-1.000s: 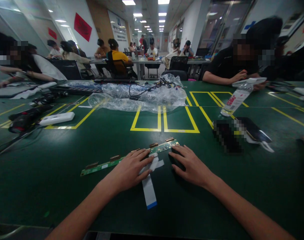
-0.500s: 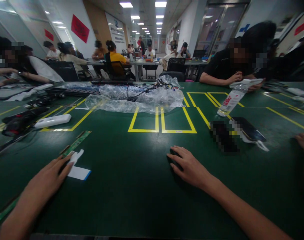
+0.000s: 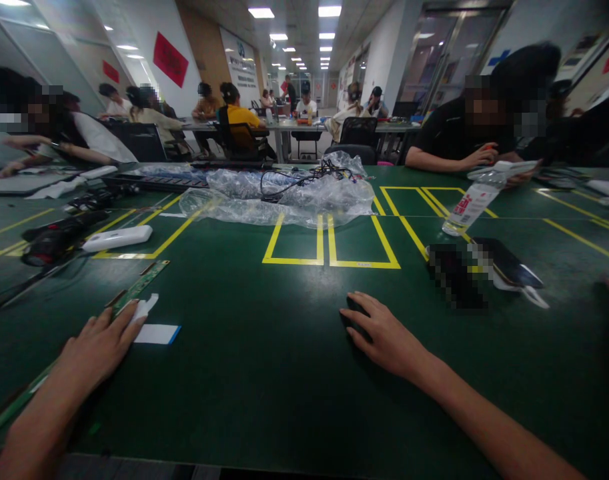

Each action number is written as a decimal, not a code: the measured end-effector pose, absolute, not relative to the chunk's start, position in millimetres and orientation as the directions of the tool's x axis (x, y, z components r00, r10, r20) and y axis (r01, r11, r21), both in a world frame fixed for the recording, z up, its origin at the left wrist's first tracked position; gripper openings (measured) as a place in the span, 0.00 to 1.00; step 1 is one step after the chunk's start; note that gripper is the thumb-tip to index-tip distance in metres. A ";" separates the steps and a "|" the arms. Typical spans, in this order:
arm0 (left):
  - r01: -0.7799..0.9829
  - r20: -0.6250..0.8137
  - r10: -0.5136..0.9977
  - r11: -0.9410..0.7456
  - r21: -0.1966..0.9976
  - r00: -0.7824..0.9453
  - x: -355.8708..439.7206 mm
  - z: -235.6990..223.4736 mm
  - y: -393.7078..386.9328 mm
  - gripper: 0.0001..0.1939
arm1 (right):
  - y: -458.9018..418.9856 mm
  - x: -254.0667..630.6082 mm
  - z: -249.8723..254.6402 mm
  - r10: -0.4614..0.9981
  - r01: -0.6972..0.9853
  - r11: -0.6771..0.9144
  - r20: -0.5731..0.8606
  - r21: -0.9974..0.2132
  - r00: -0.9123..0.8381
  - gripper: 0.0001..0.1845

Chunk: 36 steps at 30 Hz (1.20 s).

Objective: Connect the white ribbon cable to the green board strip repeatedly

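My left hand point(image 3: 91, 343) rests over a long, narrow green circuit board point(image 3: 143, 281) at the table's left, fingers on the strip and thumb toward its near side. The board's middle is hidden under the hand, and its other end shows beside my forearm. A white ribbon cable point(image 3: 157, 334) with a blue end lies by the thumb; a second white piece sticks up at the fingertips. On the bare green tabletop, my right hand point(image 3: 379, 330) lies palm down, fingers apart, holding nothing.
Clear plastic wrap point(image 3: 294, 203) with black cables lies farther back, beyond yellow tape frames point(image 3: 294, 262). A white device point(image 3: 118, 238) and dark gear point(image 3: 61, 237) are at left. A bottle point(image 3: 471, 203) and phone point(image 3: 507, 261) stand right. A co-worker point(image 3: 449, 140) sits opposite.
My left hand and the circuit board with its ribbon cable have shifted a little left across the table. My right hand stays in place. The view has turned slightly left.
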<state>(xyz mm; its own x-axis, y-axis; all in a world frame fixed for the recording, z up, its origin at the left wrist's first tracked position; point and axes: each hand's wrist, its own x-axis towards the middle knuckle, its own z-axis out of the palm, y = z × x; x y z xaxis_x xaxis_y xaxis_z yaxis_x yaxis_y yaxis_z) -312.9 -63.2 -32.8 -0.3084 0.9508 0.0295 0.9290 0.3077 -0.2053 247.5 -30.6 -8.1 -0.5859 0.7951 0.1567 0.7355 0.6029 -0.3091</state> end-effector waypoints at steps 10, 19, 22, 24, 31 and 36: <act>0.895 -0.063 0.908 0.395 -0.209 -0.415 -297.0 -22.1 -62.6 0.32 | -30.4 249.9 -9.4 0.798 0.733 0.596 0.143 -0.328 -0.585 0.24; 0.971 0.094 0.994 0.076 -0.227 -0.056 -263.5 -30.5 -63.2 0.31 | -30.7 250.8 -6.1 0.806 0.739 0.582 0.125 -0.338 -0.578 0.24; 0.984 0.064 0.992 -0.098 -0.151 0.109 -209.3 -25.2 -56.7 0.28 | -31.1 251.5 -5.1 0.809 0.747 0.578 0.109 -0.327 -0.578 0.24; 0.963 0.031 0.969 -0.239 -0.122 0.244 -165.7 -20.5 -50.7 0.27 | -31.1 251.8 -5.4 0.809 0.749 0.578 0.110 -0.326 -0.577 0.24; 0.734 -0.039 0.734 -0.679 -0.003 0.678 -35.6 -3.6 -31.9 0.35 | -29.3 248.9 -7.8 0.803 0.743 0.592 0.152 -0.311 -0.576 0.28; 0.662 0.063 0.663 -0.748 0.041 0.746 0.6 -9.2 -27.0 0.30 | -29.7 248.3 -8.7 0.805 0.750 0.591 0.151 -0.296 -0.574 0.28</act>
<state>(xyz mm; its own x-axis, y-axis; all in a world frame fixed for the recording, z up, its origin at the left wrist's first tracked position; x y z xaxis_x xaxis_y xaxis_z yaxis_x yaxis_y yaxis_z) 0.6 -27.0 -9.2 0.7456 0.6634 0.0634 0.6622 -0.7482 0.0414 248.3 -29.7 -8.7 -0.5739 0.8048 0.1515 0.7505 0.5909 -0.2960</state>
